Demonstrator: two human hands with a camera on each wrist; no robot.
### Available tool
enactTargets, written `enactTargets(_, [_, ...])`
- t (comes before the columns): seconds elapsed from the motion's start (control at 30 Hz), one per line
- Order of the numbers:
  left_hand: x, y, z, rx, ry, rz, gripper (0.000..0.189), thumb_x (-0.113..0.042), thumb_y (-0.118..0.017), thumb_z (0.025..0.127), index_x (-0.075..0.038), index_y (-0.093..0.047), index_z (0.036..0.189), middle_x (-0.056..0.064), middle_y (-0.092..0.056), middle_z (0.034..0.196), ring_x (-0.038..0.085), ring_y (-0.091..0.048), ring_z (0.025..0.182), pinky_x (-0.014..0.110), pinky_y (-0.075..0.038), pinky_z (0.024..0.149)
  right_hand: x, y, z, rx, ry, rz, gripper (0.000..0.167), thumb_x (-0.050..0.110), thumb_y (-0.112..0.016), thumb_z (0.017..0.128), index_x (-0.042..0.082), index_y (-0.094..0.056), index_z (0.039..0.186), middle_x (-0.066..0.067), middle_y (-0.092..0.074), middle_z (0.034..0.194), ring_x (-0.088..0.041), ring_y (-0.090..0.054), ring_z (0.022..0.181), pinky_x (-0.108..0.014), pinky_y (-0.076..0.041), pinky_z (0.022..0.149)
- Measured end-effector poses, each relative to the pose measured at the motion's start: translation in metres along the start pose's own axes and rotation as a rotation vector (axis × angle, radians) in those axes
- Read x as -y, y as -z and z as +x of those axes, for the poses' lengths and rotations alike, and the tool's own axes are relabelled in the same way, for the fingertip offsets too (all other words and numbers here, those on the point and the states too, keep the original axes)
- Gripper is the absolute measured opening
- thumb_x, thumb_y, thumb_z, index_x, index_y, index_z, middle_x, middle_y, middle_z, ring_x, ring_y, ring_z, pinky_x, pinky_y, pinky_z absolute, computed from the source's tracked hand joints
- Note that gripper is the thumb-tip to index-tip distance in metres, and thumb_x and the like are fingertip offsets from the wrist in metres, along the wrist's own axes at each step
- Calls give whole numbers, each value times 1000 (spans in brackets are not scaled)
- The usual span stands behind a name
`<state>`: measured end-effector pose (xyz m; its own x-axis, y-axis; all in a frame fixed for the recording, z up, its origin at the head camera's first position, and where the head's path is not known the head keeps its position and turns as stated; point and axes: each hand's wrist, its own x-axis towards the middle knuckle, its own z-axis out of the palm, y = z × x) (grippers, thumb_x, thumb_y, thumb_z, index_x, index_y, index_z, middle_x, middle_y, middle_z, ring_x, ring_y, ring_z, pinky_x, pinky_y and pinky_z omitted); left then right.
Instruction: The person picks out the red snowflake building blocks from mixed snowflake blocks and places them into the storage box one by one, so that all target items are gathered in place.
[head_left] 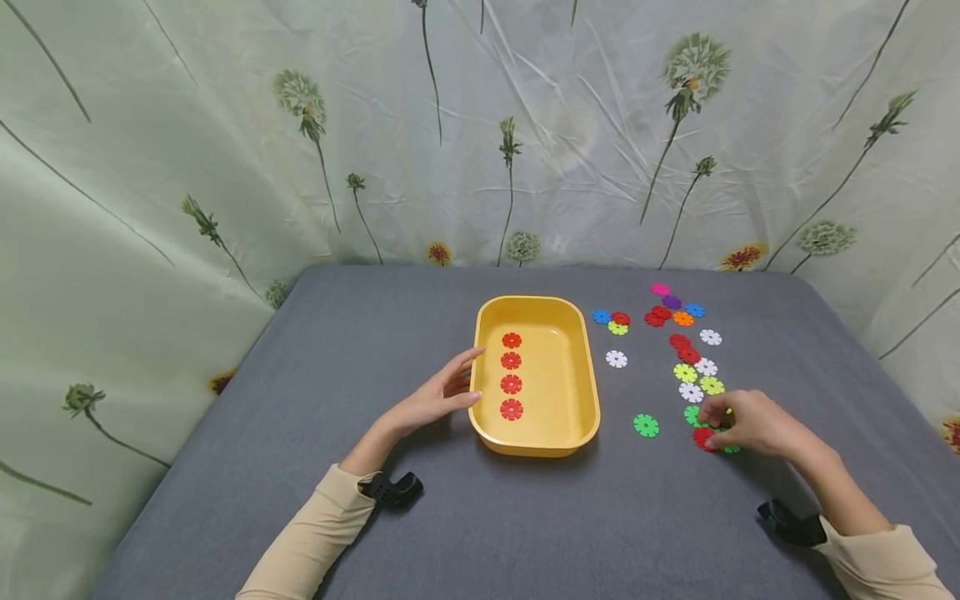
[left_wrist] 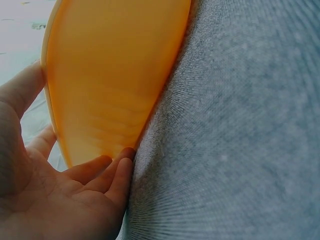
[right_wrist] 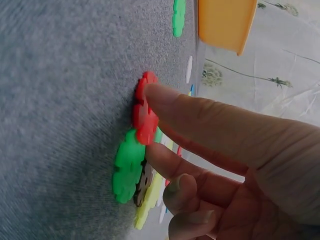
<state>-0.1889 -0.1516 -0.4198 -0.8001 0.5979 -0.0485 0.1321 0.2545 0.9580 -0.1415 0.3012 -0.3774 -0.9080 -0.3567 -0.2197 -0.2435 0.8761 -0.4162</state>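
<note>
“On the near right of the table (head_left: 450,525), what is the right hand (head_left: 753,423) doing?”

“Its thumb and forefinger are pinching a red disc (right_wrist: 145,107). The disc is overlapping a green disc (right_wrist: 127,165), so holding it by the edge is probably helping to part the two. Whether it is lifting clear, I cannot tell.”

“And the left hand (head_left: 429,400)?”

“It is resting against the left side of the yellow tray (head_left: 534,448), thumb and forefinger spreading apart at the rim, the other fingers lying together on the outer wall, presumably steadying it.”

“What is the tray holding?”

“Four red discs (head_left: 512,384) are lying in a column, spaced apart, perhaps keeping each distinct.”

“Farther off?”

“Loose discs (head_left: 691,392) in mixed colours are lying right of the tray; beyond, a flowered cloth (head_left: 585,142) is hanging.”
</note>
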Motion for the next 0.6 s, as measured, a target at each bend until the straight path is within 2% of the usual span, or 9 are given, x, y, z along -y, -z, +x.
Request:
enactTargets(0.17, [2, 0, 2, -4, 1, -2, 68, -18, -56, 93, -28, -18, 149, 12, -23, 155, 32, -27, 142, 51, -23, 116, 1, -3, -1, -7, 22, -1, 28, 21, -81, 69, 11, -63, 87, 4, -58, 74, -1, -43, 65, -21, -38, 55])
enactTargets(0.43, [0, 0, 1, -2, -3, 5, 69, -20, -57, 93, -26, -18, 149, 13, -24, 155, 32, -29, 142, 51, -24, 115, 6, -5, -2, 15, -15, 26, 28, 18, -80, 69, 10, -61, 88, 4, -55, 70, -5, -43, 60, -22, -38, 51])
enactTargets(0.6, [1, 0, 0, -3, -9, 3, 69, -22, -58, 92, -27, -18, 149, 13, -25, 154, 32, -30, 141, 51, -24, 115, 7, -7, -2, 3, -44, 30, 28, 23, -80, 70, 11, -61, 88, 4, -52, 67, -5, -42, 58, -21, -35, 51])
